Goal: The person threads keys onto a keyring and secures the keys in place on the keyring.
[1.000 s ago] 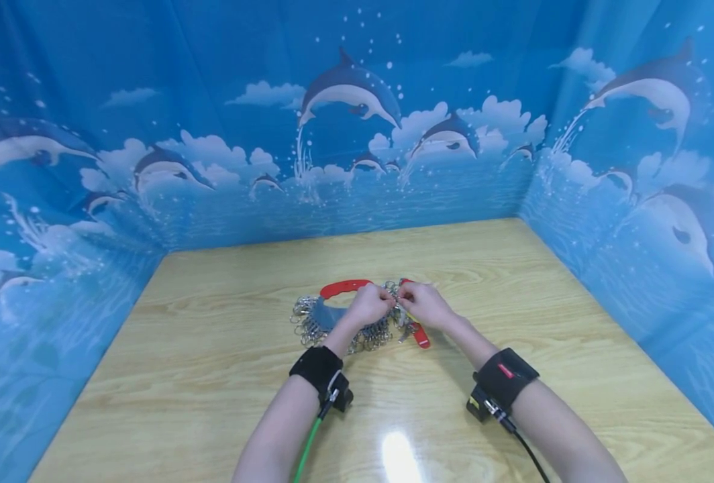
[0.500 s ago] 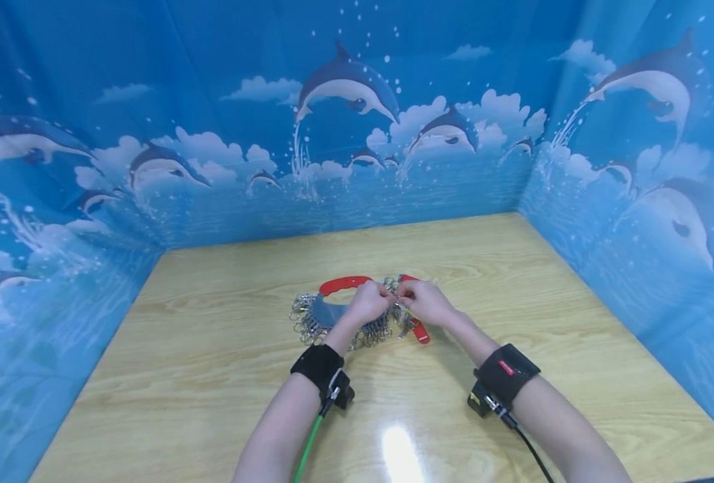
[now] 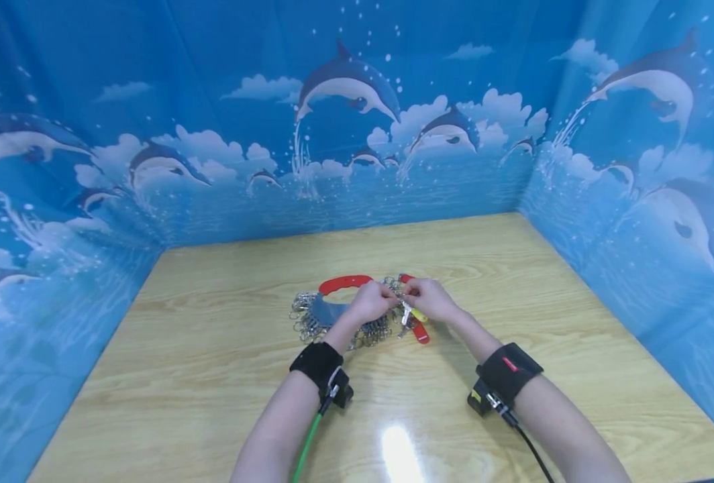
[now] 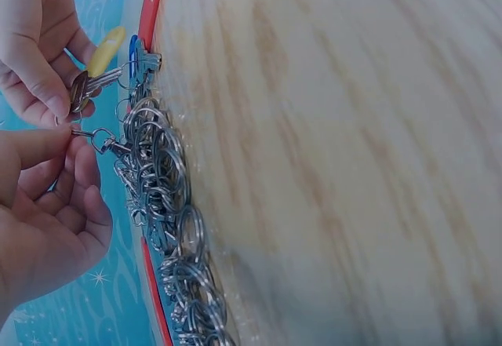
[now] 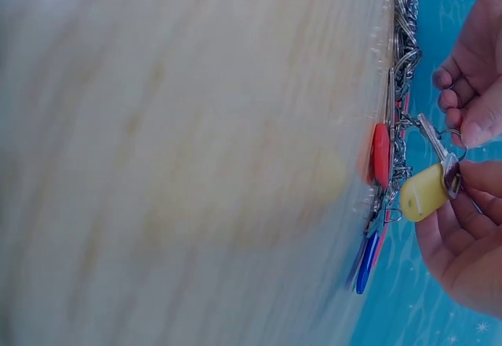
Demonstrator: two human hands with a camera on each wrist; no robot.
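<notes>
My left hand (image 3: 370,302) pinches a small split key ring between thumb and index finger; in the left wrist view a metal clasp (image 4: 116,147) links that ring to the bunch. Close beside it, my right hand (image 3: 431,300) pinches the head of a metal key (image 5: 432,136), and a yellow key tag (image 5: 423,193) hangs by its fingers. The fingertips of both hands meet at the ring. Below lies a key holder with a red grip handle (image 3: 345,283) and a blue-grey curved plate (image 3: 327,312), fringed with several metal rings (image 4: 157,158).
At the plate's right end lie a red key tag (image 5: 381,154) and a blue key tag (image 5: 367,264) with other keys. The wooden table (image 3: 212,376) spreads around, bounded by a blue dolphin-print curtain (image 3: 212,134). A cable runs from each wrist strap.
My right hand has shifted slightly to the right and its fingers have moved a little off the left fingertips. The silver key and yellow tag now show below it. My left hand stays in place.
</notes>
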